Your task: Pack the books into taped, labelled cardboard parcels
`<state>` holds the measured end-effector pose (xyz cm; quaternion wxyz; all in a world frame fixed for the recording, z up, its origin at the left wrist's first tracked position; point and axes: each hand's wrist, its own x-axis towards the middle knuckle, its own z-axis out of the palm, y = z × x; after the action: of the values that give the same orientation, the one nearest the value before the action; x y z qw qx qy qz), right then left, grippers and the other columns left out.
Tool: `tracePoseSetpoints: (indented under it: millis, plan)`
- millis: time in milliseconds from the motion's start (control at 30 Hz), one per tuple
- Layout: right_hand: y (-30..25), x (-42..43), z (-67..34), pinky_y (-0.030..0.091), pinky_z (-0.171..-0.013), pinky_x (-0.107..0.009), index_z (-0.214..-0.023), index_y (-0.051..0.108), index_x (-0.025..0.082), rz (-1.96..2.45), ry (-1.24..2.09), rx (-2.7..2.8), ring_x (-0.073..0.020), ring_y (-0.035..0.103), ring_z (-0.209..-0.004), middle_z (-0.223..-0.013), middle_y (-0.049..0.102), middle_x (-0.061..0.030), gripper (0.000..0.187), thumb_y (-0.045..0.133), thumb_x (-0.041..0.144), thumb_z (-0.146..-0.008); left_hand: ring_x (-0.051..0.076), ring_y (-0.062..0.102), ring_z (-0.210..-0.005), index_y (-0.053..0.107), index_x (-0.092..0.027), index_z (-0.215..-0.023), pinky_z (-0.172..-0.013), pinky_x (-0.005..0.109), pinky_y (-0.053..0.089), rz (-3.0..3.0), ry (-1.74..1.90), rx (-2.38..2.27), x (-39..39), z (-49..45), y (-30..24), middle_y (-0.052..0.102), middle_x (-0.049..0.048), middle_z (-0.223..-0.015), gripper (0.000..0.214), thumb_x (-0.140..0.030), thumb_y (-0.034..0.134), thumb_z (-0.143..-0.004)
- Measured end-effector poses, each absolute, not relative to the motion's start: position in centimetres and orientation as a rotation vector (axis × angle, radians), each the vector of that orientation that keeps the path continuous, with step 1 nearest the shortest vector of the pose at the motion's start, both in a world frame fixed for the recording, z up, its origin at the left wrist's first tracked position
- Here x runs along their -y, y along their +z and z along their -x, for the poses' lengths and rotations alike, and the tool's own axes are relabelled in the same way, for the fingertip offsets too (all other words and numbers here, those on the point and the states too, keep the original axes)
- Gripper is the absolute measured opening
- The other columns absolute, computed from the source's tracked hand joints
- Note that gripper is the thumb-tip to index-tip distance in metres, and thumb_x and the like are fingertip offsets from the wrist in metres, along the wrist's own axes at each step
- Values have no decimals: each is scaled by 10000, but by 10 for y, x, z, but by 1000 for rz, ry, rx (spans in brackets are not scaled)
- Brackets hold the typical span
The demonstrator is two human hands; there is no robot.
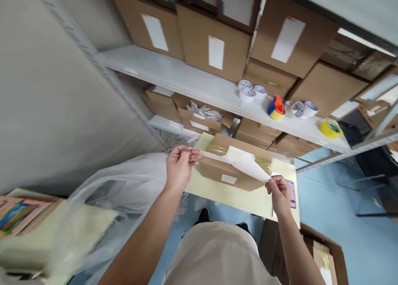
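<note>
A thin white paper strip (247, 165) is stretched between my hands, slightly twisted, over a cardboard box (214, 171). My left hand (180, 166) pinches its left end between thumb and fingers. At the lower right, my right hand (279, 191) pinches the other end. The box lies on a pale yellow table (202, 189). Shiny tape runs along its top, partly covered by the strip, and a small white label (229, 179) is on its near side. A phone with a pink screen (292, 193) lies beside my right hand.
A grey shelf (174, 77) with labelled cartons (214, 44) stands behind the table. White tape rolls (248, 94), a tape dispenser (276, 108) and a yellow roll (331, 129) sit on it. Clear plastic wrap (124, 181) bulges at left. An open carton (337, 252) stands at lower right.
</note>
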<state>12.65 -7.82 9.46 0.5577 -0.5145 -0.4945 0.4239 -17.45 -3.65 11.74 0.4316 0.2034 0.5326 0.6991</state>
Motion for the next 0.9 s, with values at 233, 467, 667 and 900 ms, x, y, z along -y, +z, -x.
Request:
tracePoseSetpoints:
  millis: [233, 467, 667, 900]
  plan:
    - [91, 60, -43, 375, -547, -247, -766, 556, 205, 1214, 941, 1128, -100, 462, -507, -523, 501, 69, 308, 682, 475, -845, 163, 700, -621, 494, -211, -758, -537, 247, 544, -688, 1713, -1630, 1, 287, 89, 697, 12, -678, 115, -281, 582, -733]
    - [99, 61, -3, 384, -504, -243, -749, 564, 202, 1210, 899, 1136, -100, 467, -474, -519, 517, 56, 337, 670, 508, -840, 340, 481, -1344, 682, -178, -931, -1107, 542, 368, -1259, 1335, -1827, -115, 325, 78, 650, 142, -1296, 192, -211, 567, -780]
    - [111, 48, 7, 408, -507, -246, -752, 576, 209, 1116, 932, 1193, -110, 496, -482, -520, 543, 49, 315, 668, 495, -845, 380, 140, -1503, 606, -233, -1292, -1173, 636, 133, -1520, 1375, -1811, -91, 313, 98, 422, 115, -1535, 479, -315, 555, -824]
    - [123, 20, 38, 408, -518, -254, -755, 572, 219, 962, 1086, 1241, -113, 481, -505, -565, 522, 49, 345, 662, 546, -824, 266, 652, -954, 647, -201, -1000, -858, 394, 495, -2413, 1309, -1517, 33, 225, 149, 683, 81, -1014, 481, -542, 754, -678]
